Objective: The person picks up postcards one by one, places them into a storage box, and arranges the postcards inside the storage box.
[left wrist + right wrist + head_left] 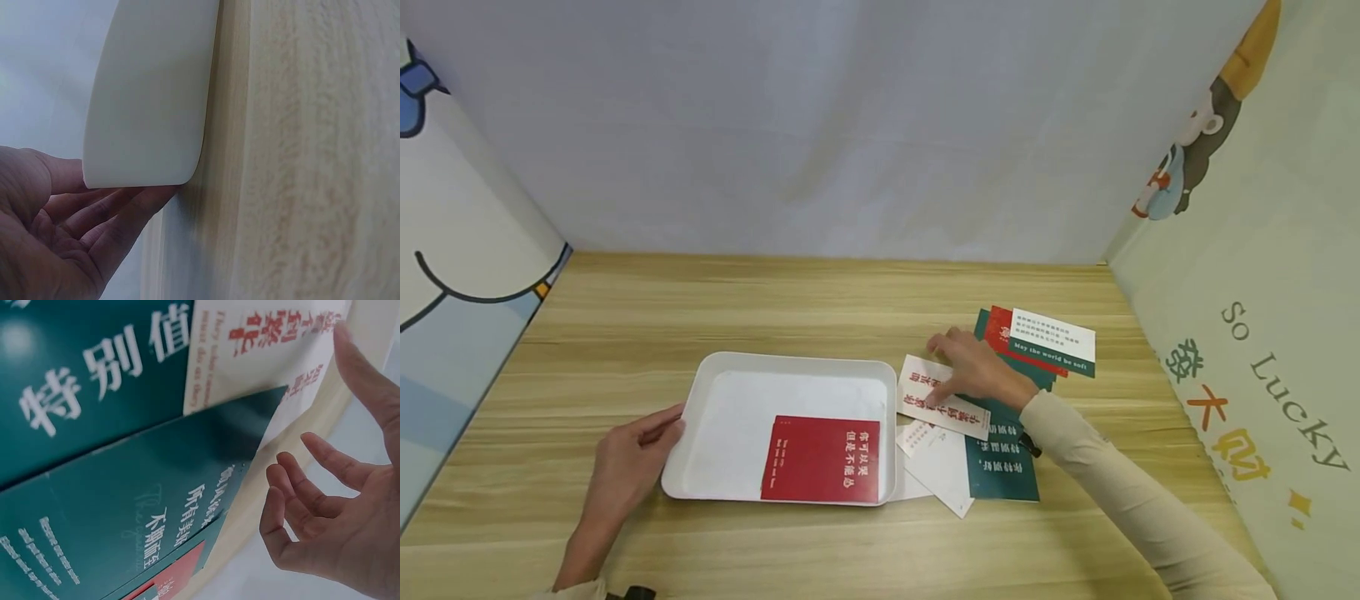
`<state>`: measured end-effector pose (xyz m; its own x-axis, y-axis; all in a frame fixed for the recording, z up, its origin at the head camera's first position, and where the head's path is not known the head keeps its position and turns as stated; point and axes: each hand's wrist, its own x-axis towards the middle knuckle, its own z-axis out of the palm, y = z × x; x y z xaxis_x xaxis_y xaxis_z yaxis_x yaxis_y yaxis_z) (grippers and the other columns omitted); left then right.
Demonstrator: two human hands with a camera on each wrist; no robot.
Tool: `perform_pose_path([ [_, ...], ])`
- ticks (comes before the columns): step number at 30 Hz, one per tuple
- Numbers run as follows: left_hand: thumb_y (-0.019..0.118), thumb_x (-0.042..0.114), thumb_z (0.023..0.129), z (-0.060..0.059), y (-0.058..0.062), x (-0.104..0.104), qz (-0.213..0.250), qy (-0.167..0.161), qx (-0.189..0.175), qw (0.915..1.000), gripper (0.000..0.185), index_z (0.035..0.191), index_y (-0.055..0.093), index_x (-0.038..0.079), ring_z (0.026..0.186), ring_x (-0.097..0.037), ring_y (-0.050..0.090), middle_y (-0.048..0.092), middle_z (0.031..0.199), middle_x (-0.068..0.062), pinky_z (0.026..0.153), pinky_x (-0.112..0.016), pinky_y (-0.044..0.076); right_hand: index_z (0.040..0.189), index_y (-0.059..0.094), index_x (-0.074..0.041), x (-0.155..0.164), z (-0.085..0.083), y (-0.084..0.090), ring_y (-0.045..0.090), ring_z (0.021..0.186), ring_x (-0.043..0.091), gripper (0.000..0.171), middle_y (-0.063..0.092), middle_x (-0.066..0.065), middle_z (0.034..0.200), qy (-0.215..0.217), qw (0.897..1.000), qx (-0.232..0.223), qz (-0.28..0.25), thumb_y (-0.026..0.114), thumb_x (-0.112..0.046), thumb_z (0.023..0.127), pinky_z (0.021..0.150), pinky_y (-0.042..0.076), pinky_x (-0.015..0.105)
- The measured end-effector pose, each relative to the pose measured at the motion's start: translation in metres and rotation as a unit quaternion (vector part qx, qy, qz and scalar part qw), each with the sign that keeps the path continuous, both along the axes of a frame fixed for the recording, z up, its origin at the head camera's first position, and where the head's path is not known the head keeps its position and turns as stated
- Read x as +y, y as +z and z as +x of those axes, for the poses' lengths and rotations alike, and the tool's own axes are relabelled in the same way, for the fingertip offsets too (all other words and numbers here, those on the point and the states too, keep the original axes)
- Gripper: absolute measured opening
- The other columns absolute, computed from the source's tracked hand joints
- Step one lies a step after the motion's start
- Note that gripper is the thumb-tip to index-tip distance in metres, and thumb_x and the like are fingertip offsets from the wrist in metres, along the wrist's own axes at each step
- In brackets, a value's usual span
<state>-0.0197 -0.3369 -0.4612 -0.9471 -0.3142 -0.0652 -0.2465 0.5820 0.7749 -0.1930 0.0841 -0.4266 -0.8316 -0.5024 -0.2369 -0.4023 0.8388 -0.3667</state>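
Wooden table (625,325), left hand (625,462) fingers straight against white tray (700,392) (red card (822,460) inside), right hand (977,367) fingertip pressing white card (925,408), other fingers relaxed.

A shallow white tray (722,392) with rounded corners sits flat at lower centre of the frame, a red card (822,459) lying inside its lower right corner. Just right of the tray, a white card with red lettering (925,392) lies tilted atop overlapping green and white cards.
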Motion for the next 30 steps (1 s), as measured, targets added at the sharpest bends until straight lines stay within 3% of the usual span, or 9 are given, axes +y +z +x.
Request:
perform_pose_path([
  [6,0.065,0.015,0.104,-0.0004,0.0008,0.0010,0.003,0.003,-0.009,0.9999,0.035,0.133,0.069,-0.004,0.080,0.024,0.049,0.072,0.122,-0.028,0.067,-0.005,0.045,0.139,0.060,-0.006,-0.0021,0.0038,-0.0058,0.052,0.116,0.031,0.082,0.060,0.016,0.130,-0.002,1.000,0.009,0.021,0.096,-0.041,0.074,0.104,0.045,0.057],
  [16,0.065,0.014,0.103,0.0005,-0.0003,0.0006,0.004,0.005,0.002,1.0000,0.034,0.132,0.069,-0.004,0.080,0.025,0.048,0.072,0.121,-0.028,0.067,-0.004,0.045,0.134,0.060,-0.007,-0.0038,0.0051,-0.0059,0.053,0.113,0.031,0.077,0.061,0.014,0.125,-0.001,1.000,0.006,0.020,0.096,-0.039,0.074,0.106,0.041,0.059],
  [24,0.066,0.014,0.103,-0.0001,-0.0007,0.0008,0.004,0.006,0.003,1.0000,0.034,0.132,0.069,-0.004,0.080,0.024,0.050,0.072,0.121,-0.028,0.066,-0.004,0.046,0.126,0.063,-0.007,-0.0041,0.0021,-0.0080,0.054,0.104,0.027,0.068,0.061,0.012,0.116,-0.007,1.000,-0.002,0.011,0.096,-0.040,0.075,0.096,0.043,0.051],
  [30,0.066,0.011,0.102,0.0000,-0.0004,0.0015,-0.003,0.008,0.005,0.9999,0.033,0.131,0.070,-0.005,0.080,0.026,0.047,0.072,0.121,-0.028,0.066,-0.004,0.045,0.111,0.070,-0.007,-0.0019,-0.0014,-0.0043,0.056,0.088,0.021,0.045,0.062,0.008,0.102,-0.007,1.000,-0.010,-0.023,0.092,-0.034,0.082,0.077,0.047,0.035],
])
